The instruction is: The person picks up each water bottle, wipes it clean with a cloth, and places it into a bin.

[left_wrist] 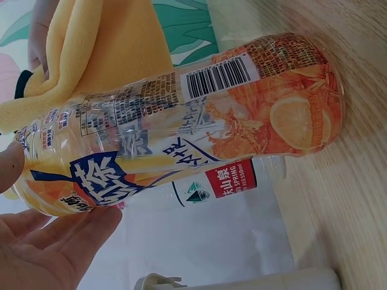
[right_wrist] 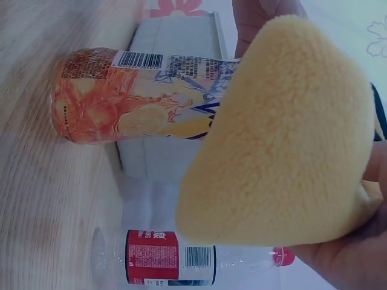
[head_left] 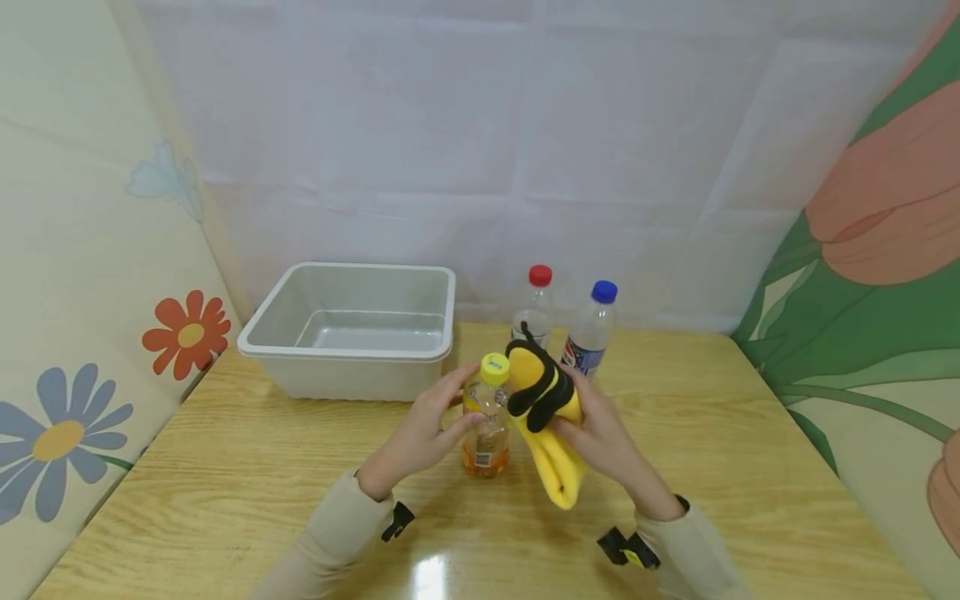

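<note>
The left hand point(head_left: 420, 433) grips the upright orange bottle point(head_left: 487, 417), cap up; the right hand point(head_left: 600, 437) clasps a yellow cloth point(head_left: 551, 417).

In the head view the yellow cloth point(head_left: 551, 425) hides the lower parts of the red-capped bottle point(head_left: 534, 307) and blue-capped bottle point(head_left: 591, 333). The sleeves point(head_left: 337, 533) are cut off at the bottom edge.
</note>
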The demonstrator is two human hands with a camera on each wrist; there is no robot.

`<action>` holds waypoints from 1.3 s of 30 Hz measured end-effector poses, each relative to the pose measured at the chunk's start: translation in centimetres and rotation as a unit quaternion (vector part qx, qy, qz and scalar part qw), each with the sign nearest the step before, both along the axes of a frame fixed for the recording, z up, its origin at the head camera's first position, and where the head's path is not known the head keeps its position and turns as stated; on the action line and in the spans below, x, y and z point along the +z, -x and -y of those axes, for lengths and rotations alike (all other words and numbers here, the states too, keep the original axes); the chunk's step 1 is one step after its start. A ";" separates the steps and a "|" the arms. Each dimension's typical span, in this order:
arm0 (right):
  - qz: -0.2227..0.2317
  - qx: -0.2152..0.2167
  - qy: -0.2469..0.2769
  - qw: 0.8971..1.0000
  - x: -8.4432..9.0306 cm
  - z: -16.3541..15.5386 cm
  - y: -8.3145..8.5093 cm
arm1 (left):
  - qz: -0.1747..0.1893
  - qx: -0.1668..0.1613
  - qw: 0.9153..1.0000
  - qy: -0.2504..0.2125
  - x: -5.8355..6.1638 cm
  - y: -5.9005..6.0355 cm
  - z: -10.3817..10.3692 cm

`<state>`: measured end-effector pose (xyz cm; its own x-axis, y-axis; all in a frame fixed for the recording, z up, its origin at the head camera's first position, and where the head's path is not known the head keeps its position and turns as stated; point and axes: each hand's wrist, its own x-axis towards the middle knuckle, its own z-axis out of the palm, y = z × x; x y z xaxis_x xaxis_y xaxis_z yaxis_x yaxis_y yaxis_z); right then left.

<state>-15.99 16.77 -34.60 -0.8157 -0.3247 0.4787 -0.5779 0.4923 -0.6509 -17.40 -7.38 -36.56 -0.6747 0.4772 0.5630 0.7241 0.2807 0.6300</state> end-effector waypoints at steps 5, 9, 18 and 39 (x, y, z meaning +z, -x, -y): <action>0.001 0.003 -0.004 1.000 0.1 0.3 0.1 | 0.000 0.002 1.000 -0.001 -0.2 0.1 -0.1; 0.002 0.022 -0.012 1.000 0.1 0.3 0.3 | 0.002 0.003 1.000 -0.002 -0.3 0.1 -0.1; 0.011 0.031 -0.022 0.999 0.1 0.6 0.5 | -0.008 0.008 1.000 0.005 -0.3 0.1 -0.1; -0.002 0.064 -0.049 0.997 -0.2 0.8 1.2 | -0.013 0.009 1.000 0.002 -0.2 0.0 -0.1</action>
<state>-17.24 16.01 -34.81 -0.7628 -0.4718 0.4422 -0.6425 0.4760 -0.6005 -17.43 -7.26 -36.73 -0.6689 0.4665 0.5787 0.7347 0.2964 0.6103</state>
